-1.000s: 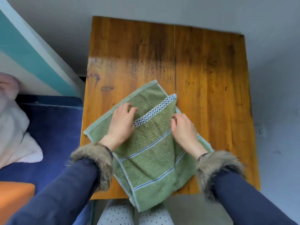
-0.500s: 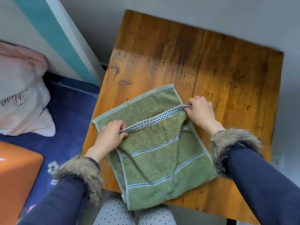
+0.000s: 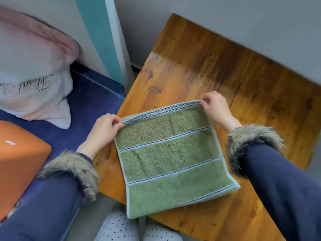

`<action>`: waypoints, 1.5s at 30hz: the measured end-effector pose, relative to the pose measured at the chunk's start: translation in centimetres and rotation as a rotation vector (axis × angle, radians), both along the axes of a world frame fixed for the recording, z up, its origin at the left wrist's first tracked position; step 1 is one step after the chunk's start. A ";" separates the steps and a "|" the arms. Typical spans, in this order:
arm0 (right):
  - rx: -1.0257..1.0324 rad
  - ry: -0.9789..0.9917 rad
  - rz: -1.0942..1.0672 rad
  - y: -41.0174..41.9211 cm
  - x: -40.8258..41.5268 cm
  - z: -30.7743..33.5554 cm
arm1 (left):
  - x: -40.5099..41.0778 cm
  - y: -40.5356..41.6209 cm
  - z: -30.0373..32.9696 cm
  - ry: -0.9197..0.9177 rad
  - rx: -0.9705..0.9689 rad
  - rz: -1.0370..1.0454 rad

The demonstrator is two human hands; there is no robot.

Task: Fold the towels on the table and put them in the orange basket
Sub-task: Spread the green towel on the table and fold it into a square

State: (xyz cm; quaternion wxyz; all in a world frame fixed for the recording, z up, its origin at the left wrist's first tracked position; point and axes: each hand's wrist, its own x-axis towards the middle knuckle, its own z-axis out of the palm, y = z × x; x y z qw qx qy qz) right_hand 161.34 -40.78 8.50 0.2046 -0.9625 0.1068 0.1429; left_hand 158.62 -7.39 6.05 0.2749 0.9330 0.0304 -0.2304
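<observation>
A green towel [image 3: 172, 159] with thin blue stripes and a checkered far border lies folded over on the wooden table [image 3: 199, 70], its near edge hanging slightly past the table's front. My left hand [image 3: 102, 131] pinches the towel's far left corner. My right hand [image 3: 215, 108] pinches the far right corner, and the checkered edge runs taut between them. The orange basket [image 3: 19, 164] stands at the lower left, beside the table, only partly in view.
A blue mattress or cushion [image 3: 83, 108] lies left of the table with a pink and white pillow [image 3: 33, 75] on it. A grey wall with a teal stripe [image 3: 97, 37] borders the table's far side. My dotted trousers [image 3: 121, 228] show below the table's front edge.
The upper layer has been drawn to the far side until the fold lies square. Both hands moved outward and away to the far corners. The view swung left, showing more of the basket and pillow.
</observation>
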 end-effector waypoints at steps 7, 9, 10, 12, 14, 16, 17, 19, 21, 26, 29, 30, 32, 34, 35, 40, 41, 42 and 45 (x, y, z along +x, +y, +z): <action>-0.056 0.096 0.023 0.3 1.4 -1.5 | 0.0 1.0 -2.1 -0.083 0.006 0.024; -0.053 0.136 0.032 0.2 1.5 -1.4 | -0.3 1.1 -2.0 -0.064 -0.022 0.004; -0.051 0.158 0.036 0.2 1.5 -1.3 | -0.4 1.0 -1.9 -0.065 -0.028 -0.009; -0.048 0.198 0.040 0.1 1.4 -1.2 | -0.5 1.1 -1.8 -0.050 -0.045 -0.019; -0.062 0.232 0.050 0.0 1.3 -1.0 | -0.5 1.3 -1.8 -0.035 -0.055 -0.058; -0.075 0.263 0.057 -0.1 1.1 -0.7 | -0.4 1.6 -1.8 -0.032 -0.054 -0.125; -0.076 0.273 0.058 -0.2 1.0 -0.5 | -0.3 1.7 -1.7 -0.032 -0.047 -0.156; -0.057 0.290 0.053 -0.3 0.7 -0.3 | -0.1 1.7 -1.8 -0.038 -0.021 -0.218; -0.011 0.310 0.031 -0.3 0.5 -0.3 | 0.0 1.5 -1.9 -0.023 0.016 -0.265; 0.121 0.265 -0.094 -0.4 -0.3 -0.2 | -0.1 0.3 -2.2 0.009 -0.020 -0.253; 0.171 0.228 -0.178 -0.9 -0.9 -0.3 | -0.1 -0.1 -1.9 0.040 -0.096 -0.164; 0.193 0.210 -0.205 -1.0 -1.1 -0.2 | 0.0 -0.1 -1.7 0.055 -0.110 -0.131; 0.222 0.170 -0.244 -1.2 -1.4 0.0 | 0.4 0.1 -1.4 0.096 -0.128 -0.093; 0.236 0.154 -0.268 -1.5 -1.9 0.1 | 0.6 0.5 -1.1 0.134 -0.151 -0.071; 0.241 0.151 -0.276 -1.6 -2.2 0.2 | 0.6 0.7 -0.9 0.139 -0.177 -0.054; 0.230 0.106 -0.313 -2.0 -3.4 1.1 | 0.9 1.7 0.3 0.126 -0.311 0.009; 0.239 0.097 -0.326 -2.0 -3.5 1.5 | 0.9 1.8 0.6 0.116 -0.325 0.016; 0.251 0.089 -0.340 -2.2 -3.6 2.1 | 1.0 1.8 1.0 0.101 -0.341 0.030; 0.269 0.074 -0.357 -3.0 -4.4 4.1 | 1.2 1.4 2.4 0.044 -0.388 0.092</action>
